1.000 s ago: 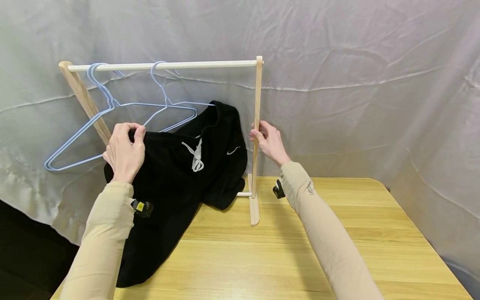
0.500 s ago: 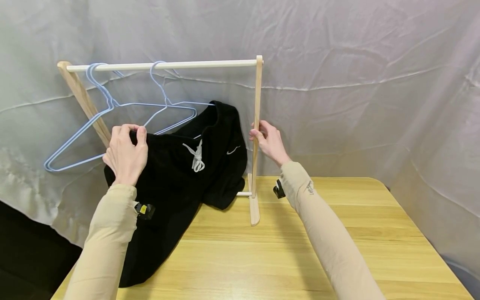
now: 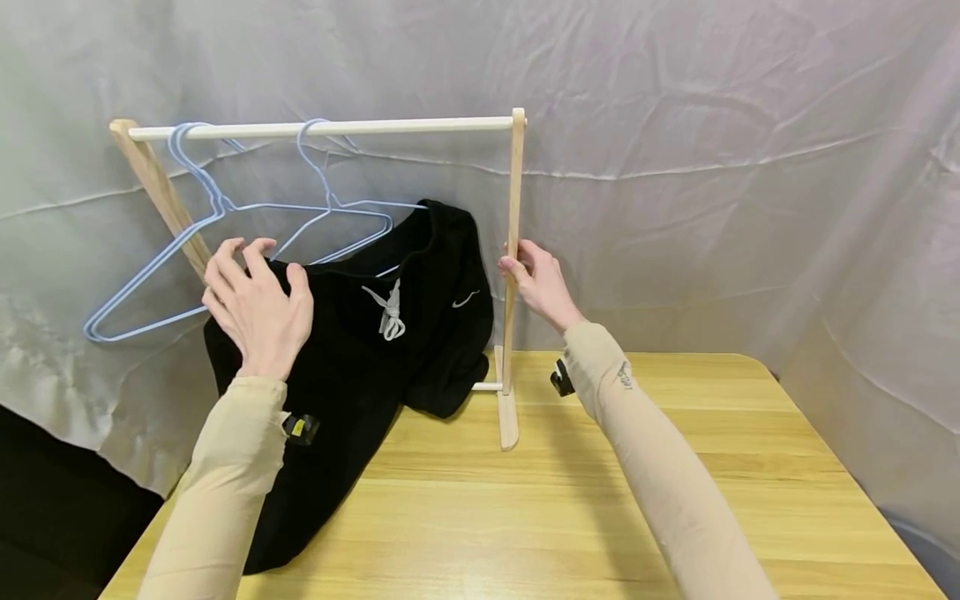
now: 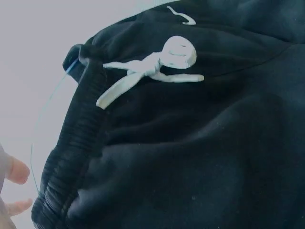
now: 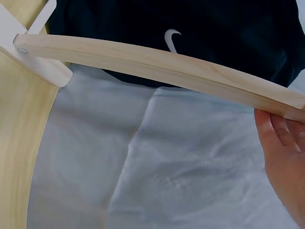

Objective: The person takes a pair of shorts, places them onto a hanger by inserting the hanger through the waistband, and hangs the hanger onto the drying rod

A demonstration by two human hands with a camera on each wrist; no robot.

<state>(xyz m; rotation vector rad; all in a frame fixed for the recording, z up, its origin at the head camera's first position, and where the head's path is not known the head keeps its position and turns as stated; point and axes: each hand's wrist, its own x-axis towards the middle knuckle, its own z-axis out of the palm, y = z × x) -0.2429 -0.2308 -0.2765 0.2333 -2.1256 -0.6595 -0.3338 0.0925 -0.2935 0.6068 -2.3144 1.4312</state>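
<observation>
Black shorts (image 3: 345, 358) with a white drawstring (image 4: 150, 64) and a white swoosh hang at a slant on a pale blue hanger (image 3: 322, 179), hooked over the rail of a small clothes rack. My left hand (image 3: 262, 312) is at the near end of the waistband, fingers spread and thumb apart, pinching nothing. In the left wrist view its fingertips (image 4: 18, 171) stand beside the elastic waistband. With thumb and fingers, my right hand (image 3: 543, 283) holds the rack's right wooden post (image 3: 515, 183); some of its fingers are behind the post.
More blue hangers (image 3: 161, 267) hang together at the rail's left end. The white rail (image 3: 420, 126) joins two wooden posts. The rack's right foot (image 3: 507, 421) stands on the wooden table (image 3: 637, 467). A grey cloth (image 3: 712, 208) hangs behind.
My left hand has let go of the waistband, spread its fingers and shifted slightly right and down. The rack's left end has moved a little left. My right hand stays on the post.
</observation>
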